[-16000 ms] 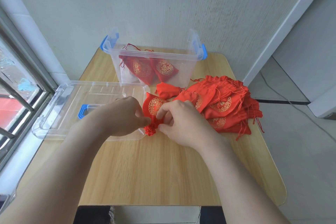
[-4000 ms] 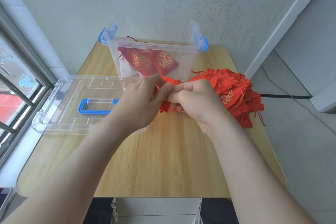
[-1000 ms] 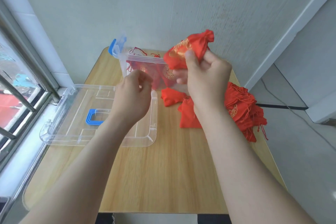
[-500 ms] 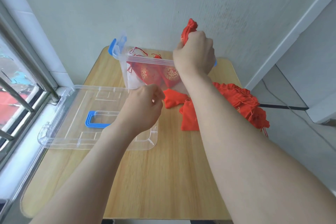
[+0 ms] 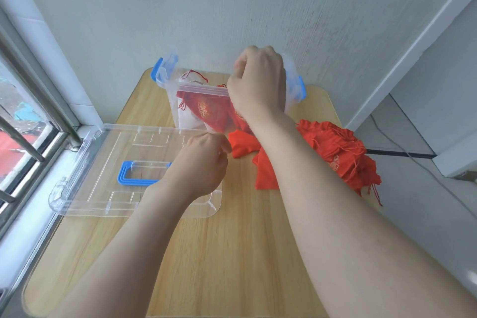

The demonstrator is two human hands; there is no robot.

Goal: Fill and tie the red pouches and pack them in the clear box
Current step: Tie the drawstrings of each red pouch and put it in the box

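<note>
The clear box (image 5: 201, 89) with blue latches stands at the table's far edge, with red gold-printed pouches (image 5: 206, 111) inside. My right hand (image 5: 258, 82) is over the box opening with its fingers curled downward, and the red pouch it carries is hidden behind it. My left hand (image 5: 201, 162) hovers loosely curled over the box lid and holds nothing. A stuffed red pouch (image 5: 244, 144) and a flat one (image 5: 265, 175) lie in front of the box. A pile of empty red pouches (image 5: 335, 152) sits at the right.
The clear lid (image 5: 103, 162) with a blue handle (image 5: 134, 178) lies flat on the left of the wooden table (image 5: 219, 253). A barred window (image 5: 23, 137) runs along the left side, and a wall stands right behind the box.
My right hand has dropped from above the box down to its opening, and the tied pouch that stuck up from it no longer shows. My left hand has barely moved.
</note>
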